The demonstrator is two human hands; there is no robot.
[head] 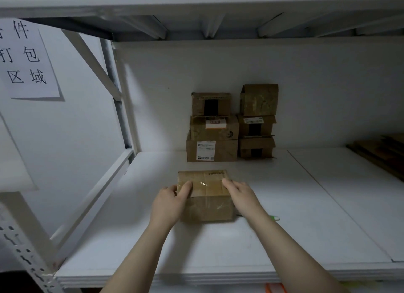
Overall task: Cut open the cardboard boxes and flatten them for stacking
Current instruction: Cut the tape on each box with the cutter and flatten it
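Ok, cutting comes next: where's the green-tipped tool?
In the head view, the green-tipped tool lies on the white shelf right of the taped box, partly behind the right forearm.

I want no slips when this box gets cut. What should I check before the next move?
1. The box sits flat on the shelf: ok.
2. Steadied: ok; the left hand grips its left edge, the right hand rests on its right edge.
3. Top tape cut: not ok; it looks intact.
4. Cutter in hand: not ok; neither hand holds a tool.
5. The green-tipped item by the right forearm is a cutter: cannot tell.
6. The stacked boxes stand apart behind: ok.
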